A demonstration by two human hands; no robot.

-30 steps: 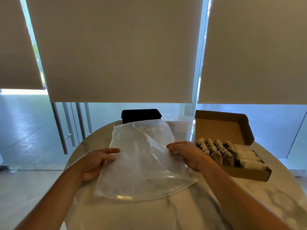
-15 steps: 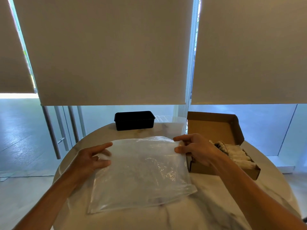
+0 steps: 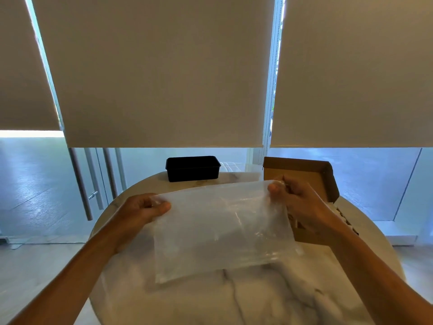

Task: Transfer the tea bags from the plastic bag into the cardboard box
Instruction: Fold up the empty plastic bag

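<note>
A clear plastic bag (image 3: 222,228) hangs lifted above the round marble table (image 3: 234,301), and I see nothing inside it. My left hand (image 3: 143,209) pinches its upper left corner. My right hand (image 3: 302,205) pinches its upper right corner. Behind my right hand stands the open brown cardboard box (image 3: 304,174) with its lid raised. A few pale tea bags (image 3: 343,215) show in the box past my right wrist; most of the inside is hidden by my hand and the bag.
A black rectangular plastic container (image 3: 192,168) stands at the table's far edge. Beyond it are roller blinds, glass doors with metal handles (image 3: 80,184) and a floor far below. The table's rim curves close on the left and right.
The bag lay flat on the table under both hands; now both hands have pinched its far corners and raised it. The view has shifted so the box is more hidden.
</note>
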